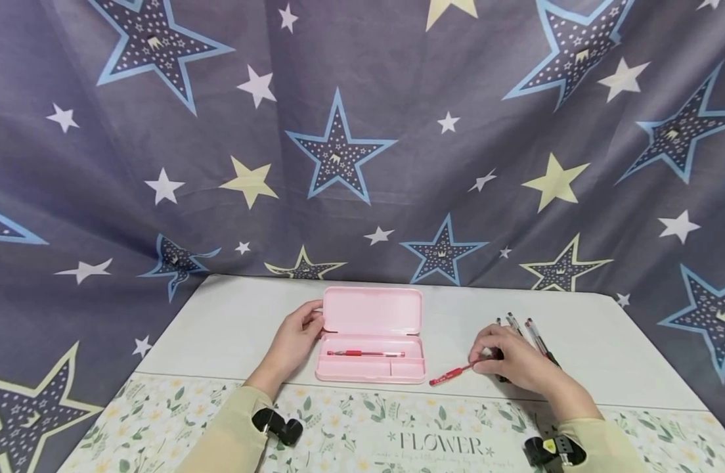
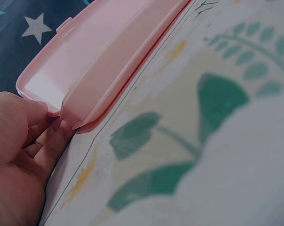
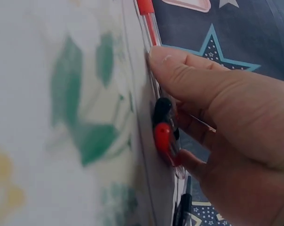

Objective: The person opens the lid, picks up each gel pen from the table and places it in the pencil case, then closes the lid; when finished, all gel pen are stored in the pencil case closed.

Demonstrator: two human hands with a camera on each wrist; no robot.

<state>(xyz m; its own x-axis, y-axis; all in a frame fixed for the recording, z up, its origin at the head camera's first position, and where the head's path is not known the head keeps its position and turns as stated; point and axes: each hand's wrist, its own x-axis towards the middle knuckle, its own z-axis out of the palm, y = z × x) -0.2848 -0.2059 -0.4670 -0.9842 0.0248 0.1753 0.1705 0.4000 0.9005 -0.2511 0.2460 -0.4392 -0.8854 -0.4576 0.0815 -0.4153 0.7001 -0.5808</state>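
Note:
A pink pencil case (image 1: pixel 372 310) stands with its lid raised. One red gel pen (image 1: pixel 362 353) lies in its long rear compartment. My left hand (image 1: pixel 294 338) holds the case's left side near the hinge, with the thumb at the lid corner (image 2: pixel 50 110) in the left wrist view. To the right of the case, my right hand (image 1: pixel 513 355) pinches another red gel pen (image 1: pixel 451 376), its red grip end pointing toward the case. Under that palm, a red pen end (image 3: pixel 164 136) and a black one (image 3: pixel 162 109) show in the right wrist view; the fingers partly hide them.
Several dark pens (image 1: pixel 538 336) lie behind and beside my right hand. The white table (image 1: pixel 232 328) has a floral mat (image 1: pixel 339 420) along its front. A star-patterned curtain (image 1: pixel 362 223) hangs behind the table.

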